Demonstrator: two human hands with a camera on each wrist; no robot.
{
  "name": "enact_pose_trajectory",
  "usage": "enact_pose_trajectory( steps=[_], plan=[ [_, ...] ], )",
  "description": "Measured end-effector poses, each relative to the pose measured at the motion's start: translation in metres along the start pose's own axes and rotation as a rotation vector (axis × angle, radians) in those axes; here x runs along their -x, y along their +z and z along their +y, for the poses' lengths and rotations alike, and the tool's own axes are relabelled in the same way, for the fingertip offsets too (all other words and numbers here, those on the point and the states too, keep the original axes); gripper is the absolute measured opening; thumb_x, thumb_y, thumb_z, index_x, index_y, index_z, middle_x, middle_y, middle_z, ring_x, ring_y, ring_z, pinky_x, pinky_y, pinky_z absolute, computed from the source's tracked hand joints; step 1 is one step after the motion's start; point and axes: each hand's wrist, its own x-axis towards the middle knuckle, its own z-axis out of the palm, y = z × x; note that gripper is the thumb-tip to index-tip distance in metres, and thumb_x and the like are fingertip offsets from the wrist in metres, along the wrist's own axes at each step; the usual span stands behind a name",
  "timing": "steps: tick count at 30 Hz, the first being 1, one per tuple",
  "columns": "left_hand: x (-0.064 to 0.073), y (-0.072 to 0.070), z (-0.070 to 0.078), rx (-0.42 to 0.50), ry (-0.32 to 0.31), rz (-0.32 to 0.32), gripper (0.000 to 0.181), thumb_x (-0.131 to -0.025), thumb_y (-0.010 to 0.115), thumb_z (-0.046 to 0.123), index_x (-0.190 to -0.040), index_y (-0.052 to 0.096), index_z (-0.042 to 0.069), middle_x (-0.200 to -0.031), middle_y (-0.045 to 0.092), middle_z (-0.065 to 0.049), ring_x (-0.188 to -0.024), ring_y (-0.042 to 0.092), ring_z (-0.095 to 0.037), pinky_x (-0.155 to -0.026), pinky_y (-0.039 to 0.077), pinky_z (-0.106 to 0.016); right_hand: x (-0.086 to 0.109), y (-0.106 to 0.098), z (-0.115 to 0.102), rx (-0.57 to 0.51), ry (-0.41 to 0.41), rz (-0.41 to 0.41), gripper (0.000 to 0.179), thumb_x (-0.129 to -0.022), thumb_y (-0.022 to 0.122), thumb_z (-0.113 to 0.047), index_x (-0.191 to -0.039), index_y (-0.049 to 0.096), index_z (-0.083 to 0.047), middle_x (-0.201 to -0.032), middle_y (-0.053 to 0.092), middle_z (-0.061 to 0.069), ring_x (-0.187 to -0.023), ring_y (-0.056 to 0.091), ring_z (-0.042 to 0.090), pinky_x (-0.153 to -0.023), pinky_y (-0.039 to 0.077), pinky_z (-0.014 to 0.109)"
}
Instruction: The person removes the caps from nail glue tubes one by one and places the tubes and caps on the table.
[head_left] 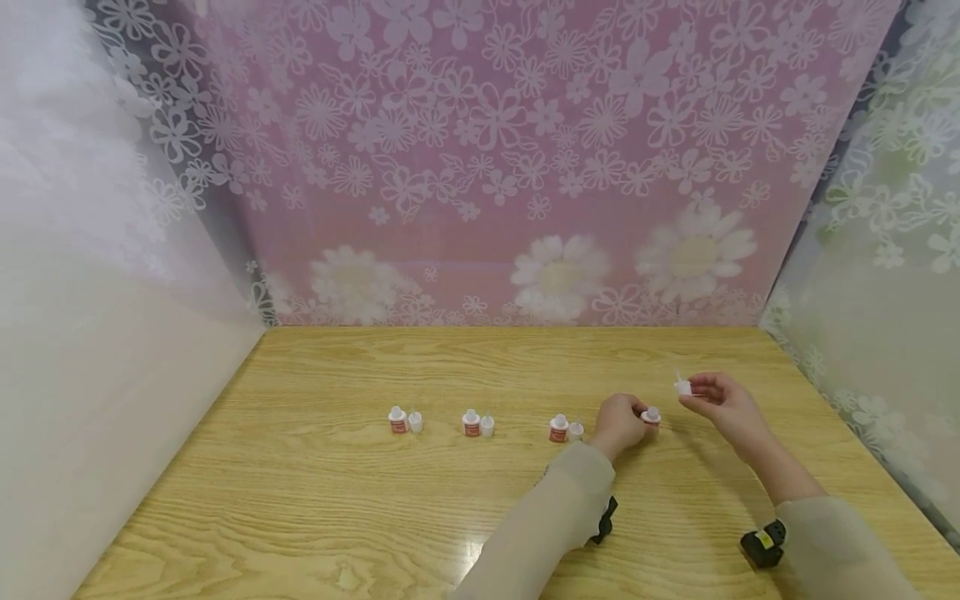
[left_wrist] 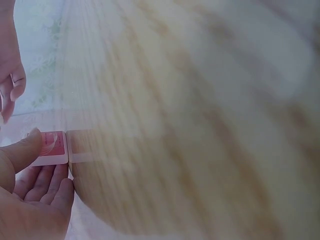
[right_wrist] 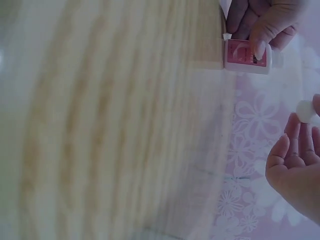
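On the right half of the wooden table, my left hand [head_left: 621,425] grips a small white bottle [head_left: 651,415] upright, thumb on its pink-red label [right_wrist: 245,52]. No cap covers the bottle's neck. A little farther right and higher, my right hand [head_left: 723,408] pinches a white cap [head_left: 682,387] between thumb and fingers, off the table. From that cap a thin, pale applicator stem points upward. In the right wrist view the cap appears as a round white disc at the fingertips. A gap separates cap and bottle.
Left of my hands, a row of similar uncapped bottles stands on the table [head_left: 300,500]: a left one [head_left: 398,420], a middle one [head_left: 471,423] and a right one [head_left: 558,428]. White caps [head_left: 487,426] sit beside them, stems up. Flowered sheets [head_left: 450,167] enclose the table.
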Motion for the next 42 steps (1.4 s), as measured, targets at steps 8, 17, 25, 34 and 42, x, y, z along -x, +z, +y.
enact_pose_trajectory(
  steps=[8,17,25,34,42],
  plan=[
    [-0.003,0.001,-0.001,-0.015,0.007,0.005,0.014,-0.066,0.079,0.010,-0.072,0.066,0.011,-0.063,0.052,0.008,-0.059,0.045,-0.005,-0.057,0.039,-0.019,-0.004,0.004,0.008,0.108,0.029,-0.078,0.050,-0.085,0.061,-0.018,-0.118,0.041,0.014,-0.106,0.052,0.027,-0.080,0.050,-0.001,-0.067,0.047,0.025],
    [0.000,-0.001,0.000,-0.035,0.027,0.009,0.015,-0.065,0.079,0.008,-0.073,0.066,0.009,-0.064,0.052,0.007,-0.061,0.045,-0.004,-0.059,0.039,-0.017,-0.008,0.008,0.025,0.222,-0.012,-0.143,0.029,-0.077,0.069,-0.014,-0.092,0.053,0.005,-0.084,0.059,0.009,-0.073,0.054,0.010,-0.061,0.046,0.024],
    [0.000,-0.001,-0.001,-0.032,0.032,0.004,0.013,-0.067,0.077,0.008,-0.074,0.066,0.010,-0.064,0.052,0.008,-0.061,0.044,-0.004,-0.059,0.039,-0.017,-0.011,0.013,0.030,0.248,-0.013,-0.221,0.027,-0.077,0.069,-0.014,-0.090,0.055,0.004,-0.079,0.058,0.005,-0.069,0.051,0.013,-0.057,0.043,0.025],
    [0.001,0.000,-0.002,-0.006,0.025,-0.002,0.016,-0.066,0.079,0.010,-0.075,0.066,0.009,-0.065,0.052,0.008,-0.061,0.045,-0.004,-0.058,0.039,-0.018,-0.010,0.016,0.031,0.274,-0.026,-0.260,0.021,-0.077,0.068,-0.011,-0.091,0.057,0.001,-0.082,0.059,0.005,-0.072,0.052,0.015,-0.058,0.043,0.026],
    [0.005,0.000,0.007,-0.027,-0.034,-0.006,0.032,-0.061,0.082,0.021,-0.081,0.061,0.009,-0.073,0.053,0.005,-0.066,0.047,-0.009,-0.060,0.041,-0.022,-0.005,0.012,0.024,0.218,-0.039,-0.354,0.047,-0.077,0.068,-0.009,-0.111,0.044,0.013,-0.093,0.056,0.016,-0.081,0.055,0.025,-0.065,0.046,0.031]
  ],
)
